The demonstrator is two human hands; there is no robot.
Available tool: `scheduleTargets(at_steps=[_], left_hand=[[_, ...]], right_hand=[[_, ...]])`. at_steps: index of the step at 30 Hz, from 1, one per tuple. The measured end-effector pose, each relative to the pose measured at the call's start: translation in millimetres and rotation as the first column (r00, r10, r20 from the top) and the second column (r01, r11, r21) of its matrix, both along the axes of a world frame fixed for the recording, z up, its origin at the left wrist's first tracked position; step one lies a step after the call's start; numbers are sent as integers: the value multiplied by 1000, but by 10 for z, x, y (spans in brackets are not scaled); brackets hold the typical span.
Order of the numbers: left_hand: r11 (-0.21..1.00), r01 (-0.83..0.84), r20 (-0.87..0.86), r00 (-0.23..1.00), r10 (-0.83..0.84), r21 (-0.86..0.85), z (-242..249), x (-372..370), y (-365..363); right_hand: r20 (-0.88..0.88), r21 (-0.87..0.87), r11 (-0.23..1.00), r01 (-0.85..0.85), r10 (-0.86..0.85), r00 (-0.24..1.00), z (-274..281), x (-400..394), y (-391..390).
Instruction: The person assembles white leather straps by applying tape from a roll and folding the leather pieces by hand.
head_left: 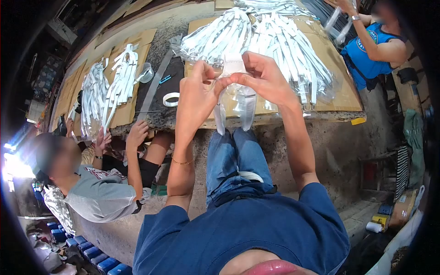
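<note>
Both of my hands are raised in front of me over the near edge of the table, pinching a white strap between thumbs and fingers. My left hand grips its left side and my right hand its right side, with the thumb tips close together. The strap's broad, stitched end stands up between my hands. Two lengths hang below them, apparently in clear plastic film. Behind my hands lies a large fanned pile of similar white straps, partly in clear plastic.
Cardboard covers parts of the table. To the left are a tape roll, a blue-handled cutter, a clear cup and more straps. One co-worker sits at left; another stands at right, holding straps.
</note>
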State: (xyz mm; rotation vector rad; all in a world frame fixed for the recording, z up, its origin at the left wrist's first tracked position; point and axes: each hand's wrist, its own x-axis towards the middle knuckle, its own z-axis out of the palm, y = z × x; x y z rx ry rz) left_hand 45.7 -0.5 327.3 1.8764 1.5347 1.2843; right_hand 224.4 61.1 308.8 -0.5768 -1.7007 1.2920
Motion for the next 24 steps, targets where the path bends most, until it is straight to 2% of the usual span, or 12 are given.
scheduleTargets(at_steps=[2,4,7,15,22,24], left_hand=[[999,-39,-41,998,40,25,-3,-11,8],[979,-11,-69,997,25,202,-70,-51,57],[983,51,31,998,-57,177,-74,-42,80],[979,140,-16,990,-139,145,-39,-65,95],[959,258,-30,966,-256,119,-65,-79,81],[967,229,-49,973,-225,108,-46,-52,60]], right_hand=[[9,58,998,12,-12,1000,1,44,5],[-44,44,999,15,-13,999,-29,13,7],[-112,16,1000,18,-16,994,-73,-19,4],[-134,-64,997,45,-54,990,-107,-86,-24],[-23,-22,993,113,-114,993,-222,-26,85],[-16,-32,993,110,-110,994,-202,-40,66]])
